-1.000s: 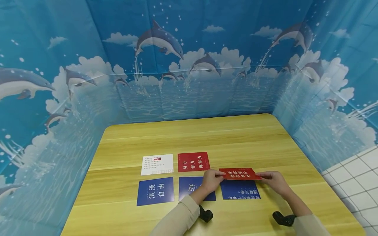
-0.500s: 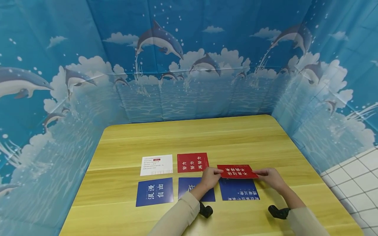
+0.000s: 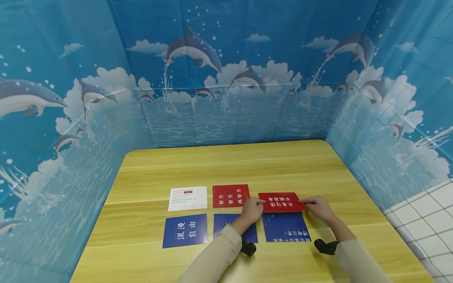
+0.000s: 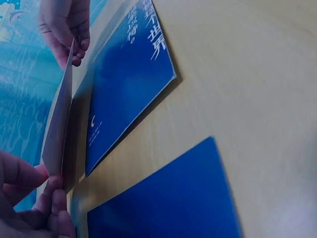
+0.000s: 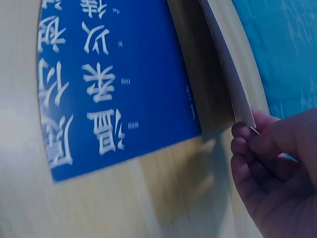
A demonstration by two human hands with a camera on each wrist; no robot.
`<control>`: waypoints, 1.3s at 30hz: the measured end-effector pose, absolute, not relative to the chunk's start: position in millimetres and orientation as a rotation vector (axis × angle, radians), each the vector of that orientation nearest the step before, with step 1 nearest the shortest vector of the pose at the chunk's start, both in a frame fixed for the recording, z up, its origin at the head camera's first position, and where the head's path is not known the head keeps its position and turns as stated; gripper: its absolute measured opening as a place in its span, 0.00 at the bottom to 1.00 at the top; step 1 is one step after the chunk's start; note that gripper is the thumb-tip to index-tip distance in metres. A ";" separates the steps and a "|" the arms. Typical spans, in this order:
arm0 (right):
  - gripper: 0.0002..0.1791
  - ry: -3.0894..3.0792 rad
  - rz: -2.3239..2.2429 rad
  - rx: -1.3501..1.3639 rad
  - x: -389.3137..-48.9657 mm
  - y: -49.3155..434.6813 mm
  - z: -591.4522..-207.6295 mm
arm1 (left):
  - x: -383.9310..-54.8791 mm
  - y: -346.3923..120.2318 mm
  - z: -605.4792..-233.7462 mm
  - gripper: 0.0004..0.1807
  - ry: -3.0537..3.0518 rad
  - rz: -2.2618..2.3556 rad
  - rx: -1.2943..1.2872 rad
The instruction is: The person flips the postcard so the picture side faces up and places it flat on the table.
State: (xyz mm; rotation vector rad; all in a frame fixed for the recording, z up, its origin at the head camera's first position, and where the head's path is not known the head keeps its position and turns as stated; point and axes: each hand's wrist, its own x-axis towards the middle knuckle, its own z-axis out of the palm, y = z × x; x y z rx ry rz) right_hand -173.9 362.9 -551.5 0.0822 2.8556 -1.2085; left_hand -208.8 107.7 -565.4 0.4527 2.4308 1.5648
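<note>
A red card [image 3: 282,202] with white characters is pinched at its left edge by my left hand [image 3: 253,210] and at its right edge by my right hand [image 3: 319,208]. In the left wrist view the card [image 4: 60,116] stands tilted, its pale back showing. Its near edge is just beyond a blue card [image 3: 286,228] with white lettering that lies on the table. Under my left wrist lies another blue card [image 3: 252,234], partly hidden by the hand and sleeve. Beyond it, left of the held card, a second red card [image 3: 231,195] lies flat.
A white card [image 3: 187,198] with small print and a blue card [image 3: 185,230] lie at the left of the yellow wooden table [image 3: 141,220]. Dolphin-printed curtains [image 3: 226,114] hang along the back and sides. White tiles [image 3: 429,220] show at the right.
Both hands have moved the red card away from me and slightly left, lowering it toward the table. More of the blue card in front of it now shows. The other cards stay put.
</note>
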 end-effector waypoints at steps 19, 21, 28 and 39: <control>0.18 2.986 -0.975 0.163 -198.0 339.0 -555.1 | -220.9 121.8 -570.1 0.22 2.927 0.865 0.653; 0.18 2.987 -0.974 0.176 -199.0 337.5 -556.7 | -220.5 123.4 -570.7 0.22 2.959 0.813 0.659; 0.19 3.012 -0.914 0.211 -200.3 331.8 -559.2 | -219.3 128.2 -566.2 0.20 3.029 0.639 0.637; 0.16 3.092 -0.722 0.154 -203.5 325.5 -556.6 | -222.1 135.6 -563.3 0.11 3.063 0.457 0.568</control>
